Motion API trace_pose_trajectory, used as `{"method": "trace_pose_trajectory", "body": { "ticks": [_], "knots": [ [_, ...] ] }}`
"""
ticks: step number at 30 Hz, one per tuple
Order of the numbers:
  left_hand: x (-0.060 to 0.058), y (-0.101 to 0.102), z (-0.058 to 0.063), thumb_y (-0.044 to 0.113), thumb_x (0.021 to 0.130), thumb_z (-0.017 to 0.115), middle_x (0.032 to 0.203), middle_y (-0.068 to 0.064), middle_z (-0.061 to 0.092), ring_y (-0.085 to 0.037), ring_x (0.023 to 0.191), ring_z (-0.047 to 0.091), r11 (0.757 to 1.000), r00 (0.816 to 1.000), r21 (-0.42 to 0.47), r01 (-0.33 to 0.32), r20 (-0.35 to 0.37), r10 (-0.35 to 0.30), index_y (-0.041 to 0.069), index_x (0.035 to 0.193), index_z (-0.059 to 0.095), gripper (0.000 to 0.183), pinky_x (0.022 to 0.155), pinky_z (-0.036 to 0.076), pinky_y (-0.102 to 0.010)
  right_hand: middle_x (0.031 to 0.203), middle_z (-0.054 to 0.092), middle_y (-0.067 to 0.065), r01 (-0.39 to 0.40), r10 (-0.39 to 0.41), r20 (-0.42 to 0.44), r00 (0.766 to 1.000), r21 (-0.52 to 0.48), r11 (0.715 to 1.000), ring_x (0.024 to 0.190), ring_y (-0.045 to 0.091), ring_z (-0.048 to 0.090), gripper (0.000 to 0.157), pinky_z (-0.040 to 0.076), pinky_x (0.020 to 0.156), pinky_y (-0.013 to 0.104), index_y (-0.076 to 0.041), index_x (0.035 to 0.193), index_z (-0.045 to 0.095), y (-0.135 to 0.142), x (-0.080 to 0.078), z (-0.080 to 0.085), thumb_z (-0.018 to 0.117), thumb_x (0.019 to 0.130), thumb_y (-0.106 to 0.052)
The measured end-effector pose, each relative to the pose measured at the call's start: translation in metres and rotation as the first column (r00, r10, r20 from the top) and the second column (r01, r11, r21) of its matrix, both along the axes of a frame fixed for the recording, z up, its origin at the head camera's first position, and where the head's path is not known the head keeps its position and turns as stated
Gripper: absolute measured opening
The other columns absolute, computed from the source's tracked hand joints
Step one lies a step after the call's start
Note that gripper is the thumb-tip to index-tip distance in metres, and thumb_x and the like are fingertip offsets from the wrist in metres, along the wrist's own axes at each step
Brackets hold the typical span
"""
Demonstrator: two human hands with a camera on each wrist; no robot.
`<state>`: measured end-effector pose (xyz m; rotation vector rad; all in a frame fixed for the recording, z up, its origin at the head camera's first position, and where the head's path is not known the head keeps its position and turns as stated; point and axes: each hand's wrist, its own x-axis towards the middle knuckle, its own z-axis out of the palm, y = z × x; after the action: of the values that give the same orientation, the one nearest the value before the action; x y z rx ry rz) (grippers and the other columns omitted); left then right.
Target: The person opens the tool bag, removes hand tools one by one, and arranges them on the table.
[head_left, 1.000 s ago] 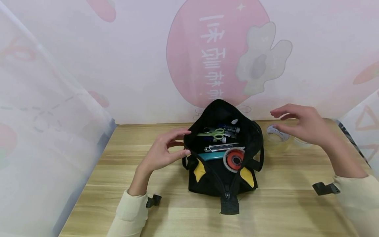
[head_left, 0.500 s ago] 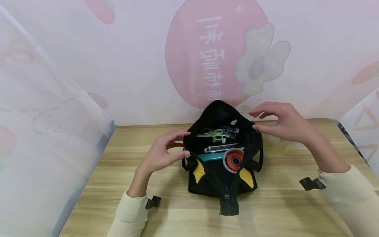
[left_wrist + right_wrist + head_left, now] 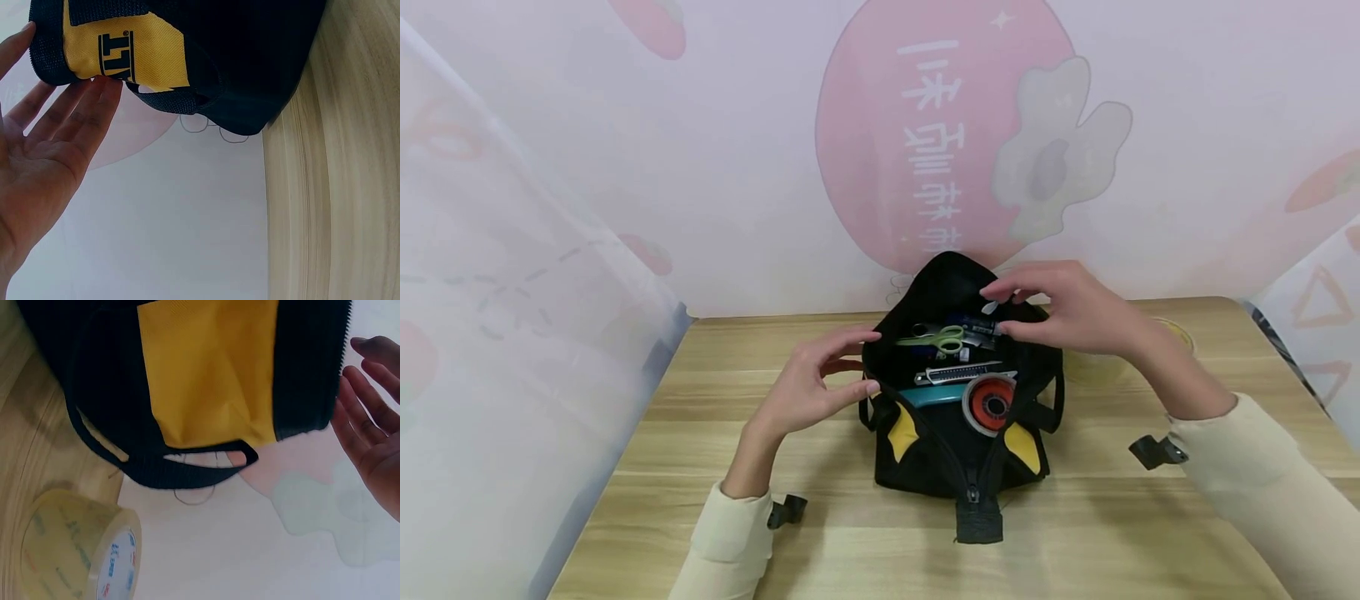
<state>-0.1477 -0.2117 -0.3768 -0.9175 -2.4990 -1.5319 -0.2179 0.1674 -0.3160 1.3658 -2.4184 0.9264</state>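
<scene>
- Bag (image 3: 936,468) is stood gaping on the table (image 3: 700,450), presumably so the scissors (image 3: 952,340) are reachable.
- It's touched by the left hand (image 3: 808,377), grip loosely spread, probably for steadying.
- Right hand (image 3: 1063,307) is poised over it, grip wide, nothing held.

Bright and evenly lit in the head view, seemingly from overhead, with soft-edged shadows on the wooden surface (image 3: 677,450) beside both sleeves (image 3: 730,529). Washed nearly white across the pale backdrop (image 3: 737,208), sunk to near-black in the folds of the bag (image 3: 925,462). Dimmer and greyer in both wrist views. Sharp enough in the left wrist view to show printed letters (image 3: 117,55); softer in the right, with blurred small print on the tape roll (image 3: 65,550).
</scene>
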Motion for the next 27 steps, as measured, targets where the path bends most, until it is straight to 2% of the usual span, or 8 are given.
{"method": "trace_pose_trajectory", "body": {
  "ticks": [4,15,21,27],
  "knots": [
    [0.000,0.001,0.000,0.005,0.090,0.085,0.146,-0.010,0.068,-0.030,0.124,0.071,1.000,1.000,0.001,-0.003,0.000,0.003,0.008,0.144,0.065,0.058,0.102,0.065,-0.036,0.118,0.079,-0.001,-0.008,0.006,0.039,0.999,0.037,0.999,0.099,0.012,0.074,0.041,0.065,0.087,0.038,-0.015,0.129,0.077,-0.010,-0.005,-0.002,0.084,0.090,-0.005],
    [-0.002,0.001,0.000,0.004,0.091,0.085,0.145,-0.011,0.068,-0.031,0.124,0.071,1.000,1.000,0.004,0.005,-0.006,-0.005,0.007,0.145,0.064,0.058,0.102,0.065,-0.037,0.124,0.077,0.003,-0.071,0.055,0.150,0.987,0.108,0.992,0.108,0.018,0.074,0.040,0.066,0.093,0.039,-0.011,0.132,0.074,-0.038,-0.017,-0.003,0.083,0.094,-0.011],
    [-0.001,0.002,0.000,0.004,0.090,0.085,0.145,-0.011,0.068,-0.035,0.124,0.071,1.000,1.000,0.011,0.010,-0.006,-0.010,0.008,0.145,0.065,0.058,0.101,0.065,-0.038,0.129,0.076,0.007,-0.082,0.046,0.217,0.975,0.160,0.984,0.112,0.025,0.075,0.041,0.065,0.098,0.046,-0.009,0.133,0.073,-0.048,-0.018,-0.014,0.083,0.093,-0.012],
    [-0.001,0.000,-0.001,0.004,0.091,0.085,0.146,-0.010,0.067,-0.035,0.124,0.071,1.000,1.000,0.003,0.004,-0.004,-0.004,0.009,0.145,0.065,0.058,0.102,0.065,-0.037,0.130,0.076,0.006,-0.108,0.057,0.231,0.971,0.215,0.971,0.115,0.025,0.073,0.043,0.066,0.096,0.043,-0.009,0.134,0.073,-0.059,-0.021,-0.024,0.084,0.092,-0.013]
  ]
}}
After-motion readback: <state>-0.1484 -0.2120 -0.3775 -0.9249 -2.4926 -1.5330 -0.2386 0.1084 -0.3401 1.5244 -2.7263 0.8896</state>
